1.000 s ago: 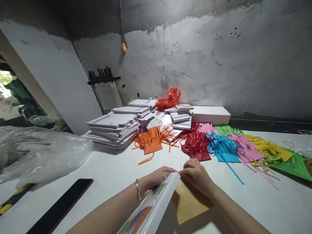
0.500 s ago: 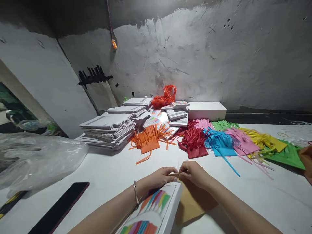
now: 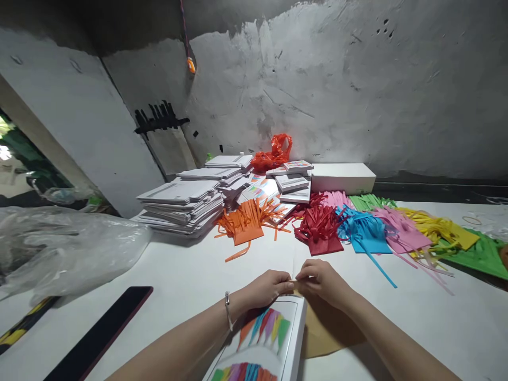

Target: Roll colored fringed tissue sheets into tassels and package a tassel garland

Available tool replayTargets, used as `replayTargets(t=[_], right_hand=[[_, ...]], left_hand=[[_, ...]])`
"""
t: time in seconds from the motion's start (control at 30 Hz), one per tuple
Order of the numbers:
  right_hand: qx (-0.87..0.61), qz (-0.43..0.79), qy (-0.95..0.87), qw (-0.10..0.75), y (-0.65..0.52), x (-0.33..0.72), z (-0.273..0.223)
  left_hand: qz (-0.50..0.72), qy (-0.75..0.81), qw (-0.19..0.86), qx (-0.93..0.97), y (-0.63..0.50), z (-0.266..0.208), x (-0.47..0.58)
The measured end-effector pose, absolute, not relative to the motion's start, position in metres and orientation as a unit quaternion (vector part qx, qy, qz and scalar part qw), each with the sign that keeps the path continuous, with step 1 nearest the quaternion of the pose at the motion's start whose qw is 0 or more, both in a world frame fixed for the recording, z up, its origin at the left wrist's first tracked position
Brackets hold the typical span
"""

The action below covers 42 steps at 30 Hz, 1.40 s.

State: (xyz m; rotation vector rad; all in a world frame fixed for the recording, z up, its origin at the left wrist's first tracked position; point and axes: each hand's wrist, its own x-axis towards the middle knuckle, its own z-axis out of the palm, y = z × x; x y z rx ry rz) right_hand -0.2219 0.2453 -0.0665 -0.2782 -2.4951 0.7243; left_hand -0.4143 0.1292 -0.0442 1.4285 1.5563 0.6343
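Note:
A brown paper sheet (image 3: 323, 330) lies on the white table, partly hidden by my hands and a white box. My left hand (image 3: 270, 287) is closed with its fingertips at the sheet's far edge; a silver bracelet is on that wrist. My right hand (image 3: 323, 279) pinches the same edge just beside it, the fingertips nearly meeting. The white box (image 3: 264, 338), printed with colourful tassels, stands close under my left wrist, over the left part of the sheet.
Bundles of cut tissue paper lie beyond my hands: orange (image 3: 248, 233), dark red (image 3: 323, 238), blue (image 3: 365, 235), pink (image 3: 407, 233), yellow and green. Stacked white cartons (image 3: 180, 203) stand at left. A black phone-like slab (image 3: 103, 330) and clear plastic (image 3: 79, 243) are at far left.
My view has shifted slightly. Both hands stay at the edge of the brown paper sheet, with small finger movements, and the left thumb now lies along it.

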Motion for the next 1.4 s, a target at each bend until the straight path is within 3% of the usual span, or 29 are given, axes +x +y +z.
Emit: replayTargets(t=[0.3,0.53,0.83,1.13,1.4], right_hand=[[-0.035,0.049,-0.931,0.36,0.23,-0.219,-0.067],[-0.01,-0.019,-0.922,0.387,0.224,-0.217,-0.055],[-0.097,0.108,-0.894,0.425,0.247,-0.203,-0.049],[-0.143,0.196,-0.92,0.309,0.264,-0.185,-0.06],[-0.111,0.203,-0.925,0.302,0.255,-0.193,-0.06]], left_hand=[[0.283,0.622,0.459,0.568,0.133,-0.049,-0.414],[0.291,0.617,0.46,0.568,0.132,-0.047,-0.415],[0.28,0.622,0.462,0.567,0.127,-0.046,-0.414],[0.265,0.628,0.465,0.566,0.128,-0.046,-0.412],[0.242,0.635,0.452,0.577,0.128,-0.047,-0.414]])
